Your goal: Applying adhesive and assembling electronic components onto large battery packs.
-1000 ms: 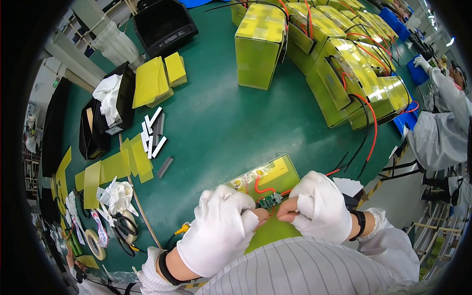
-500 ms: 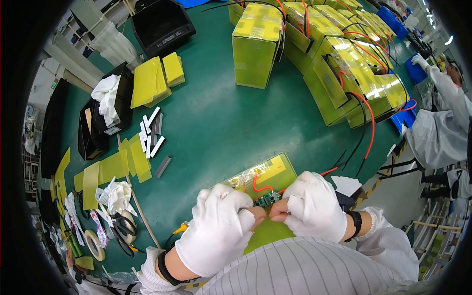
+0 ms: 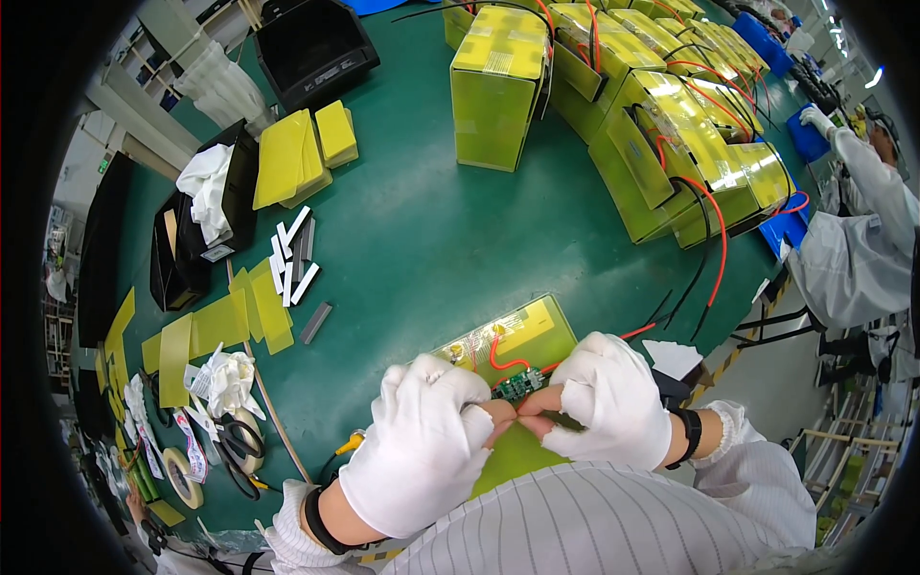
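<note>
A small green circuit board with a red wire sits over a yellow-wrapped battery pack at the table's near edge. My left hand, in a white glove with bare fingertips, is closed just below the board's left end. Opposite it, my right hand, gloved the same way, pinches thumb and finger together at the board's lower right. The fingertips of both hands nearly meet. Whatever they grip is too small or hidden to make out. The pack's lower part is covered by my hands and striped sleeve.
Finished yellow packs with red and black leads stand at the back right. On the left are yellow sheets, white and grey strips, black bins, scissors and a tape roll. A co-worker is at right.
My right fingertips have shifted slightly, and a gap now shows between thumb and palm. The board tilts a little differently. The view has moved slightly; the left hand keeps its closed pose.
</note>
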Tool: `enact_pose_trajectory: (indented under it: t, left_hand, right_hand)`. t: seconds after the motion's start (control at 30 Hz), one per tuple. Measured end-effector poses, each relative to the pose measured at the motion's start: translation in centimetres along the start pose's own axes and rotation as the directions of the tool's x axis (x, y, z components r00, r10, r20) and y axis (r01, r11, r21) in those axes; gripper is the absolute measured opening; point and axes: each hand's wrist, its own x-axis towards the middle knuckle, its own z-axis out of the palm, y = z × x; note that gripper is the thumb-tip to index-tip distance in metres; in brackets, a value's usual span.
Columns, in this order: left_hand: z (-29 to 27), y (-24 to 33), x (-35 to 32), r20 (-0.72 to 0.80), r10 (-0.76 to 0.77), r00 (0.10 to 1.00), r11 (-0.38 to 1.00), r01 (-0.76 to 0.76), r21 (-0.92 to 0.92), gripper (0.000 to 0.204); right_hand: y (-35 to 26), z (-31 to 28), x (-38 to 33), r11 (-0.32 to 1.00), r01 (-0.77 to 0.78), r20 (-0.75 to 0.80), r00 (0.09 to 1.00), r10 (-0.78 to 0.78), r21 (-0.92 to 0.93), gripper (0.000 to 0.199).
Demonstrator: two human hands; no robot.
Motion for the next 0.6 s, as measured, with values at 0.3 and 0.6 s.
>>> enact_pose_trajectory:
  t: [0.3,0.6]
  left_hand:
    - [0.06,0.00,-0.13,-0.017,0.009,1.000,1.000,-0.009,0.026,0.016]
    - [0.10,0.13,-0.20,-0.043,0.022,0.999,1.000,-0.021,0.012,0.013]
  right_hand:
    - [0.12,0.06,-0.16,0.998,0.057,0.010,0.998,-0.056,-0.035,0.030]
    - [-0.22,-0.05,-0.17,0.973,0.144,0.007,0.989,-0.145,-0.178,0.028]
